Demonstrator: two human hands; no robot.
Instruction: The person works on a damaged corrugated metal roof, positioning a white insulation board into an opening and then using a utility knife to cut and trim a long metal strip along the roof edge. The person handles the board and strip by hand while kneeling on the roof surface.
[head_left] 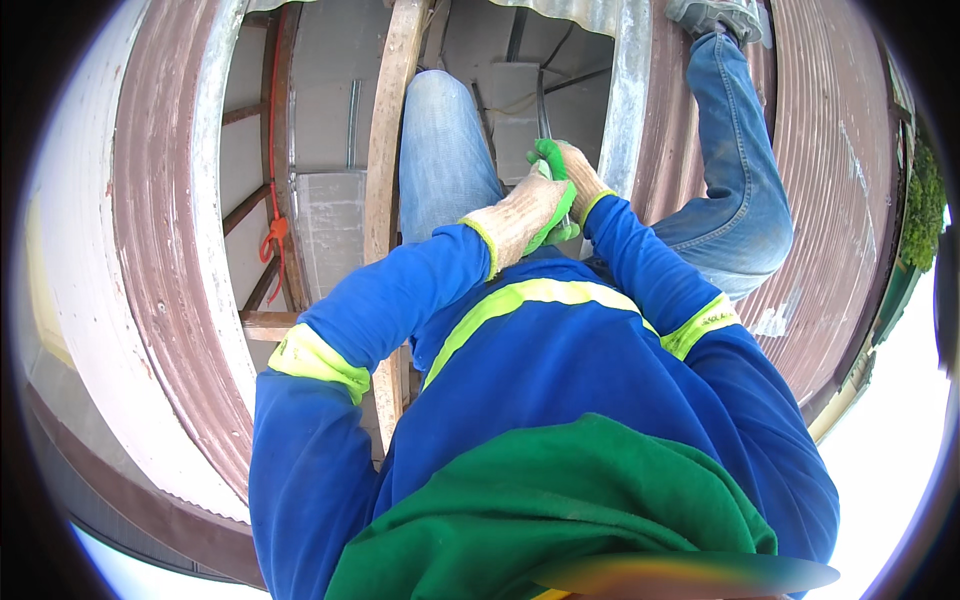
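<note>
In front of my waist, my two gloved hands are close together. Both gloves have beige backs, green palms and yellow-green cuffs. My left hand [527,208] is closed, its green fingers wrapped round the lower part of a slim dark metal bar [542,108]. My right hand [578,172] grips the bar just beyond, its fingers also closed. The bar's far part sticks out over the roof opening, slightly curved; it looks like a pry bar. Most of its lower part is hidden by the gloves.
I straddle a wooden beam [392,150] in an open roof gap, with ceiling panels [330,225] below. Worn corrugated brown sheets [830,200] flank it, with pale metal edging [625,100]. An orange cord [274,232] hangs at left. My right leg [735,170] rests on the sheets.
</note>
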